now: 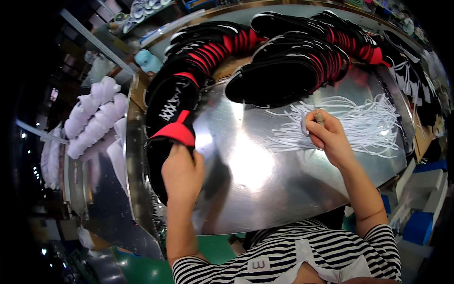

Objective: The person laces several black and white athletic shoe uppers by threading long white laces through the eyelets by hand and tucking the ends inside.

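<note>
My left hand [182, 170] is closed on the edge of a black shoe upper [172, 133] with a red band, at the left side of the metal tabletop. Part of that upper is behind my fingers. White lacing crosses another black upper [170, 105] just beyond it. My right hand [328, 137] pinches a small tool with a grey-brown handle [319, 118]; its exact kind does not show. Below and around that hand, a spread bundle of white shoelaces [369, 125] lies on the tabletop. Whether the tool touches the laces I cannot tell.
Rows of black and red shoe uppers [274, 80] line the far side of the metal table [255, 194]. Nested white shoe-shaped pieces [94, 118] sit on a side surface at left. More black uppers with white laces [411, 71] stand at far right, above blue and white boxes [418, 227].
</note>
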